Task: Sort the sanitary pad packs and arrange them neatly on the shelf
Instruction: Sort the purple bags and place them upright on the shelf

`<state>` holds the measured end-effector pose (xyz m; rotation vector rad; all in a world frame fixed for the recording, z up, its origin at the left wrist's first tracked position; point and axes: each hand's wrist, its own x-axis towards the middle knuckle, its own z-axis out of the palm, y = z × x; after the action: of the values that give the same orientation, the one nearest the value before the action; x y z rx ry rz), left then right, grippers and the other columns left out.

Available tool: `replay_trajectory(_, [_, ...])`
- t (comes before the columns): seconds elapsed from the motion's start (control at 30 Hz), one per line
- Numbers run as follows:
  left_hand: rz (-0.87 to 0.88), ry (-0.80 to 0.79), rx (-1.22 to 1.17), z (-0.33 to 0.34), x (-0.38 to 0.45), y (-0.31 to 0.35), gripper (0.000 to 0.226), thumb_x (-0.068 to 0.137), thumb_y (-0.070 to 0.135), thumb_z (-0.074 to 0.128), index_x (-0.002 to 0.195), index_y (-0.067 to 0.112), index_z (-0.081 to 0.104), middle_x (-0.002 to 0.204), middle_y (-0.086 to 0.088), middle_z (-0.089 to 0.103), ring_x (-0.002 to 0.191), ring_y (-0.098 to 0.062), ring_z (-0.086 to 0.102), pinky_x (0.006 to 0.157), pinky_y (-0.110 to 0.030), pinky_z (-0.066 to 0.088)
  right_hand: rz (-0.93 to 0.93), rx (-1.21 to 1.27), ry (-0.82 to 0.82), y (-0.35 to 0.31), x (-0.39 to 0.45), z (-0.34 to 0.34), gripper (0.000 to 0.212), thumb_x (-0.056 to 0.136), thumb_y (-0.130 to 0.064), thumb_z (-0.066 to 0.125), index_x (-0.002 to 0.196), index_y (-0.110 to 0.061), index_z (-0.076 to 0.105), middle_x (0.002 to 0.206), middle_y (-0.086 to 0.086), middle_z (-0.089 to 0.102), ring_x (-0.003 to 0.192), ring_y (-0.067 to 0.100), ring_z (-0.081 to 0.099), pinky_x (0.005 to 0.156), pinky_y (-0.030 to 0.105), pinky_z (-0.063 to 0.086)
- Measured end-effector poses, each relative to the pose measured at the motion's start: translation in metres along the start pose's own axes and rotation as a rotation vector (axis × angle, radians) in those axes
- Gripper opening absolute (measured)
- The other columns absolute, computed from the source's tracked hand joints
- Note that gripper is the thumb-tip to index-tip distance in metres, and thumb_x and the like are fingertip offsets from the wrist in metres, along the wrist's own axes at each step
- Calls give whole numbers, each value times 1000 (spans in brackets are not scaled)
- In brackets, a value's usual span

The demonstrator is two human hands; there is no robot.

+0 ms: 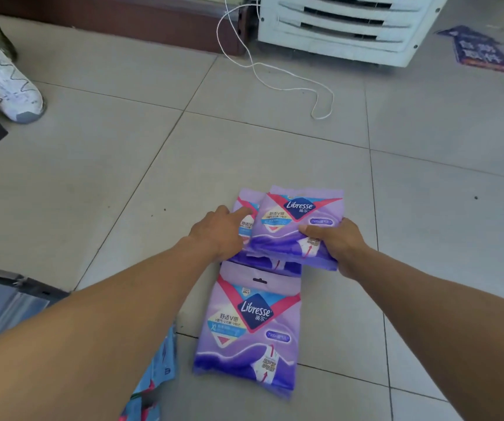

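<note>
Right hand (334, 243) gripping top purple pack (293, 226), left hand (219, 232) fingers on pack beneath (246, 221)

Both hands, left (219, 230) and right (337, 241), grip purple packs (293, 226) on the tiled floor (92, 177).

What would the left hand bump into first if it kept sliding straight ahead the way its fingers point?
Probably the purple Libresse pack gripped by the right hand. The left hand points up and rightward, its fingertips already on the partly covered pack beneath it.
</note>
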<state>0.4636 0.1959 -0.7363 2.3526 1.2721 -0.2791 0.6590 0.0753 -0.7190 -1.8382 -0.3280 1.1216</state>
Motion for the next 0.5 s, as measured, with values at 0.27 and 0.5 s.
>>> replay_trajectory(0.27, [-108, 4, -197, 22, 18, 17, 67, 92, 42, 58, 150, 37, 24, 121, -20, 53, 104, -34, 56, 86, -34, 45, 4, 70, -14, 10, -4, -72, 50, 72, -17, 85, 116, -10, 63, 100, 11, 75, 81, 28, 74, 59, 34, 59])
replay_trajectory(0.5, [-423, 110, -344, 34, 30, 46, 109, 75, 25, 81, 149, 31, 2, 120, -14, 56, 117, -36, 50, 90, -40, 41, 10, 109, -67, 17, -7, -98, 47, 73, -17, 84, 115, -11, 63, 98, 11, 76, 83, 29, 74, 61, 35, 59])
